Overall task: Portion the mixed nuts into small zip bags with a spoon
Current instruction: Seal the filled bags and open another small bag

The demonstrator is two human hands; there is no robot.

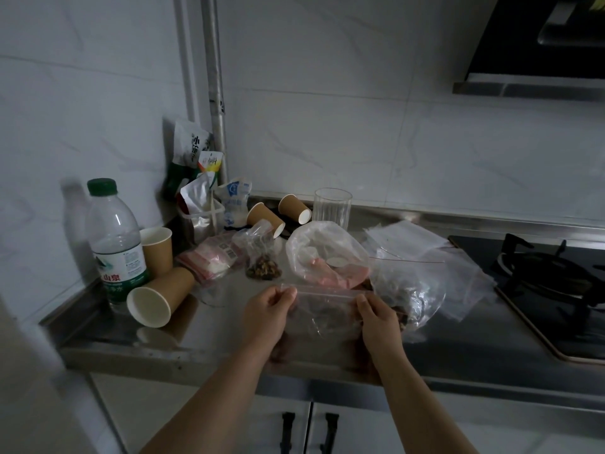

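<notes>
I hold a small clear zip bag (324,309) by its top strip over the steel counter. My left hand (268,314) pinches the strip's left end and my right hand (376,319) pinches its right end. Dark nuts show dimly inside the bag. A larger clear bag of mixed nuts (409,290) lies just right of it. Another small zip bag with nuts (262,260) stands behind. A white spoon (337,262) lies inside a big clear bag (327,250) with pink contents.
Paper cups (157,301) lie and stand at the left by a water bottle (114,240). A glass (332,204), snack packets (196,152) and a stack of empty zip bags (425,247) sit behind. A gas hob (550,276) fills the right; the counter edge (229,358) is near.
</notes>
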